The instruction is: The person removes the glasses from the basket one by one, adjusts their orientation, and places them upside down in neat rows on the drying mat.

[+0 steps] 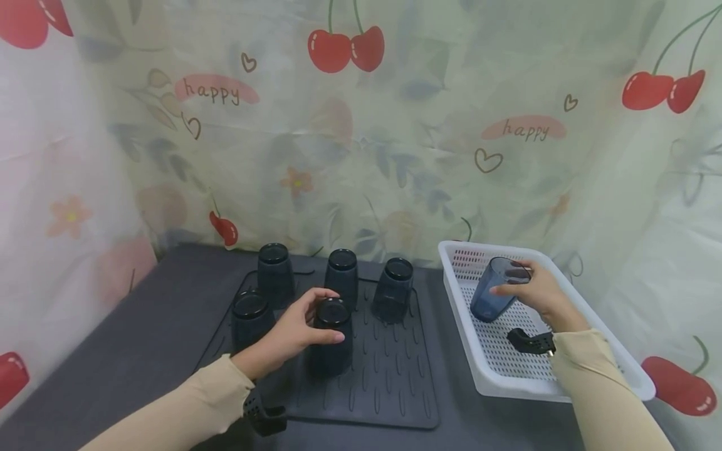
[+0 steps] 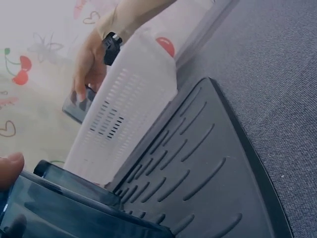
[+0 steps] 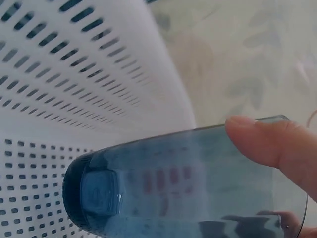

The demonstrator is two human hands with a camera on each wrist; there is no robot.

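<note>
In the head view my right hand (image 1: 538, 291) holds a tinted blue drinking glass (image 1: 492, 291) over the white basket, with the thumb on the near side. The glass is tilted with its base down; in the right wrist view the thumb (image 3: 267, 141) presses its wall near the rim. My left hand (image 1: 293, 329) grips an upside-down dark glass (image 1: 334, 341) on the drying mat (image 1: 389, 388), thumb in front and fingers behind. That glass (image 2: 74, 213) fills the lower left of the left wrist view.
Several other glasses stand upside down on the mat: one (image 1: 251, 316) beside the left hand, others (image 1: 275, 275) along the back. The perforated white basket (image 1: 479, 376) is right of the mat on the dark table (image 1: 141, 313). A patterned curtain (image 1: 361, 156) hangs behind.
</note>
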